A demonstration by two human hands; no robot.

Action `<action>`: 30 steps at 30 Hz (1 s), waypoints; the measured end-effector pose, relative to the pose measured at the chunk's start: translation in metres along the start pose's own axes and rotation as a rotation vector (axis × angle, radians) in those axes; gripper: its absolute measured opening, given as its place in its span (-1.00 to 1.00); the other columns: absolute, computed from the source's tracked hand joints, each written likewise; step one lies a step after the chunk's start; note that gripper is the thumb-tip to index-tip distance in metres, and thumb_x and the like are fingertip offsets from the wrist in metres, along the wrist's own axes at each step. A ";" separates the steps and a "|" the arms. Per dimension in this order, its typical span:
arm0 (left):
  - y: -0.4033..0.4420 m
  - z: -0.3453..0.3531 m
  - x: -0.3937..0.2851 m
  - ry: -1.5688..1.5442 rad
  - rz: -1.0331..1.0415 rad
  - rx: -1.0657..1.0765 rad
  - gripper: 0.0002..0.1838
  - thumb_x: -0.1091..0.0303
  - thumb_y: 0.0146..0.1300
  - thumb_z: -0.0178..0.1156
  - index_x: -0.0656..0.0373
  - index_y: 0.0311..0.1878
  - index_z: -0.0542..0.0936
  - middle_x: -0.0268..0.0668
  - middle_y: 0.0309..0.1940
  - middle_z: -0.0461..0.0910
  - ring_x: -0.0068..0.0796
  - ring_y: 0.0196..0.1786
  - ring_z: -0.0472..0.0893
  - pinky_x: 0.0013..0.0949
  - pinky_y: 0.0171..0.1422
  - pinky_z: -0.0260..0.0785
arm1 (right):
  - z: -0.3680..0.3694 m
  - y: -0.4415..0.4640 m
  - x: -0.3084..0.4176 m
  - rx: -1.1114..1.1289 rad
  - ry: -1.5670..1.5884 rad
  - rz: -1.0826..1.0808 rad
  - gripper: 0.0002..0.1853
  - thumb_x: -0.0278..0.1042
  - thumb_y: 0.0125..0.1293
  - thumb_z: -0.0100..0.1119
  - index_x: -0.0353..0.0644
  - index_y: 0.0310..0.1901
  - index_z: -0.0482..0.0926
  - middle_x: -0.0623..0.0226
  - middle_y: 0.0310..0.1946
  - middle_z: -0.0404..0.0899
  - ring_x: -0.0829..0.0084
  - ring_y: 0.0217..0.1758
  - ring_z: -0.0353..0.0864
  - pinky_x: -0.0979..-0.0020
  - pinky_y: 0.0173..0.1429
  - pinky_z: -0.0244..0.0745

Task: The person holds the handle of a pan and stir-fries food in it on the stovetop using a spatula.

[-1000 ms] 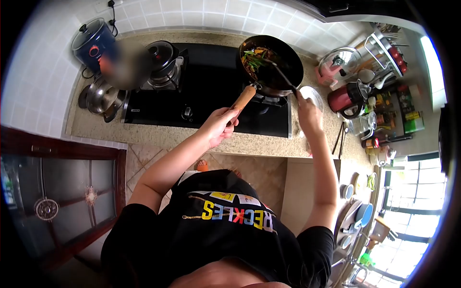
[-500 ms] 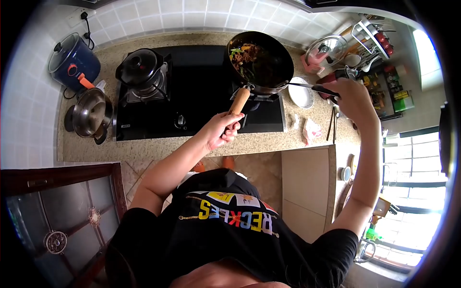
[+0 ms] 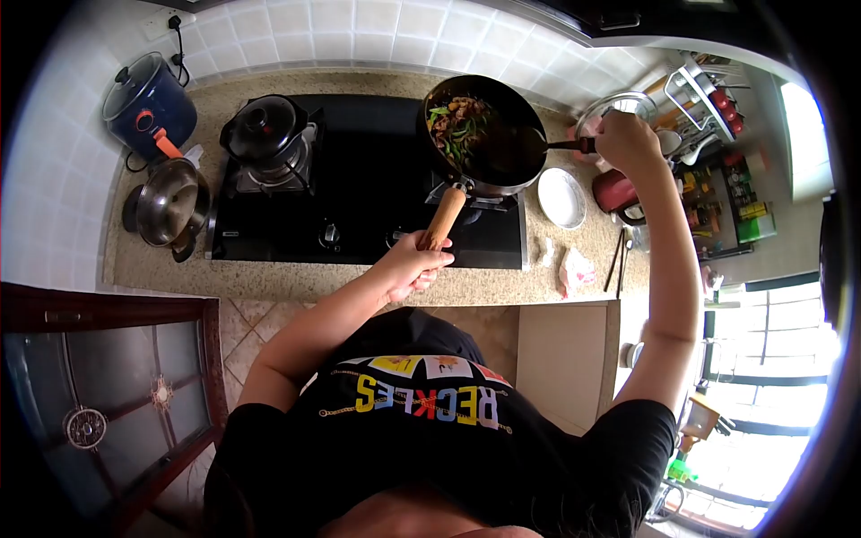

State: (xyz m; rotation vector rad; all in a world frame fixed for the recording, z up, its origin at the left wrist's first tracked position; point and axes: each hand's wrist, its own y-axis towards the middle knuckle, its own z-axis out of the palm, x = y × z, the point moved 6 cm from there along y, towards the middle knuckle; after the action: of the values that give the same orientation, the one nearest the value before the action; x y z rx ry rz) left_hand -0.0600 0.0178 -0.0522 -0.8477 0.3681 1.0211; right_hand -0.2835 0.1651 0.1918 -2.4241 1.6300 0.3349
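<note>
My left hand (image 3: 415, 267) is wrapped round the wooden handle of a dark wok (image 3: 508, 100) on the right burner. Inside the wok, brown pieces of food with green strips (image 3: 459, 130) lie toward the left side. At the wok's right rim, my right hand (image 3: 630, 142) grips a dark-handled spatula (image 3: 569, 144). Its blade dips into the right part of the wok, hard to make out against the dark surface. Just below the spatula, a white plate (image 3: 562, 199) stands on the counter.
A lidded black pot (image 3: 263, 130) sits on the left burner. At far left are a steel pan (image 3: 168, 204) and a blue cooker (image 3: 148, 103). Chopsticks (image 3: 615, 260), a crumpled plastic bag (image 3: 576, 269) and a red container (image 3: 613, 190) lie to the right, near a glass lid (image 3: 619, 100).
My right hand has moved up and to the left with the spatula, whose handle now lies more level. The food looks more spread, with more green showing. My left hand keeps its hold.
</note>
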 end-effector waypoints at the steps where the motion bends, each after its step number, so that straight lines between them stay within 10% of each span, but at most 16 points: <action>1: 0.001 -0.001 0.000 0.000 0.005 -0.008 -0.65 0.49 0.17 0.23 0.22 -0.02 0.34 -0.45 -0.54 0.29 -0.77 -0.66 0.23 -0.67 -0.64 0.03 | 0.012 0.013 -0.005 -0.004 0.004 -0.008 -0.69 -0.25 0.15 0.06 -0.24 -0.16 0.63 -0.07 -0.26 0.62 0.03 -0.07 0.63 0.15 0.03 0.51; 7: -0.002 0.001 -0.005 0.015 -0.062 0.057 -0.71 0.53 0.16 0.14 0.19 -0.06 0.33 -0.44 -0.58 0.29 -0.77 -0.67 0.20 -0.65 -0.67 0.00 | 0.114 0.084 -0.035 0.060 0.310 -0.060 -0.52 0.03 0.09 0.21 -0.38 -0.35 0.63 -0.09 -0.40 0.62 -0.03 -0.19 0.63 0.04 -0.02 0.45; 25: -0.003 0.000 -0.004 -0.027 -0.039 0.009 -0.77 0.43 0.24 0.15 0.18 -0.07 0.39 -0.45 -0.57 0.31 -0.79 -0.69 0.22 -0.70 -0.69 0.02 | 0.010 -0.068 0.055 -0.234 0.098 -0.667 -0.84 -0.31 0.09 0.23 -0.13 -0.30 0.62 0.20 -0.47 0.60 0.12 -0.33 0.60 0.19 -0.22 0.47; 30: -0.008 -0.002 0.000 -0.014 0.006 -0.066 -0.74 0.43 0.24 0.17 0.18 -0.04 0.39 -0.45 -0.54 0.32 -0.81 -0.69 0.20 -0.69 -0.68 -0.02 | 0.050 -0.011 0.038 -0.228 0.026 -0.336 -0.86 -0.28 0.13 0.17 -0.14 -0.35 0.60 0.18 -0.39 0.62 0.12 -0.29 0.64 0.19 -0.19 0.53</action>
State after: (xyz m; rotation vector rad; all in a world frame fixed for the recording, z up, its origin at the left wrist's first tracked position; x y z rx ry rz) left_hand -0.0531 0.0144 -0.0495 -0.8989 0.3268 1.0493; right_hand -0.2631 0.1504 0.1333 -2.8226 1.2173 0.4542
